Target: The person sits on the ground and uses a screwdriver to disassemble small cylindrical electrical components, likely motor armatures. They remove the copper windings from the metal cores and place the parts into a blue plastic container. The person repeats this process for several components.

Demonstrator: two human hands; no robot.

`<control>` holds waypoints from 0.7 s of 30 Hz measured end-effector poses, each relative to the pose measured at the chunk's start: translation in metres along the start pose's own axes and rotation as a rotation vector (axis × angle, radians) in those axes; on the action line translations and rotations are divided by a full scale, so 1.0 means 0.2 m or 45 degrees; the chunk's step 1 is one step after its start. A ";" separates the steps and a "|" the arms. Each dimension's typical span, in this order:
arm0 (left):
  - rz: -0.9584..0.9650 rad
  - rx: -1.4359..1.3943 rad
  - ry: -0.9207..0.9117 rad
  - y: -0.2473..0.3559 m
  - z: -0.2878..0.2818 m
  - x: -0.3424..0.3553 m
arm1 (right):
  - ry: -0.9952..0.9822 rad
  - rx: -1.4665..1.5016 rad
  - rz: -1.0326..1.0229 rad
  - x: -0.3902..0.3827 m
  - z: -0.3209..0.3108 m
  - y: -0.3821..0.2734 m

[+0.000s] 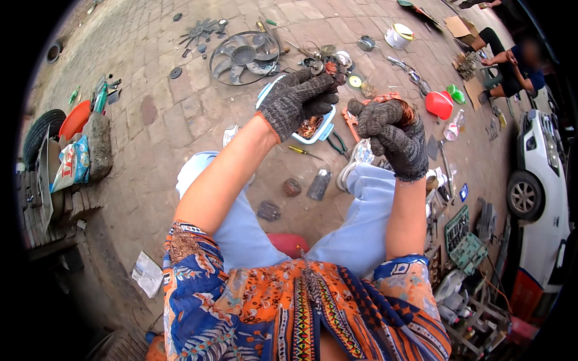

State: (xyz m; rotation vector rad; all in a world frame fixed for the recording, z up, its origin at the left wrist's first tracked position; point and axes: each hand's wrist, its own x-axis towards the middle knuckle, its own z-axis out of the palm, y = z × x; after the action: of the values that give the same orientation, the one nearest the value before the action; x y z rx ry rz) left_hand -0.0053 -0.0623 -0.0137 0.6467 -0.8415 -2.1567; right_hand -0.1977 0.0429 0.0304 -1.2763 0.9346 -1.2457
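Both of my hands wear dark grey knitted gloves with orange cuffs. My left hand is raised over a white tray with a blue rim that holds copper wire scraps, and its fingertips pinch a small copper-coloured piece. My right hand is closed around a coil of copper wire just to the right of the tray. The two hands are close together above my knees in light blue trousers.
A metal fan guard with blades lies on the brick paving ahead. Pliers, a screwdriver, a red bowl, a tin and tool cases are scattered around. A tyre lies left; a white car and a seated person are right.
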 end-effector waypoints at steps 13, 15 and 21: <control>0.399 0.665 -0.007 0.00 -0.01 -0.01 | 0.018 -0.665 -0.015 0.11 -0.01 0.17; 0.441 0.769 -0.064 -0.02 0.00 -0.01 | 0.142 -0.815 0.097 0.11 0.02 0.17; 0.471 0.733 -0.210 -0.03 0.02 -0.02 | 0.263 -0.869 0.146 0.11 0.06 0.15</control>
State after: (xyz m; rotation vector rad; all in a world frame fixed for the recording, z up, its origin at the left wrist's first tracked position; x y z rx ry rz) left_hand -0.0073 -0.0547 -0.0148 0.5341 -1.5662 -1.6462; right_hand -0.1780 0.0208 0.0057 -1.5961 1.6516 -1.0094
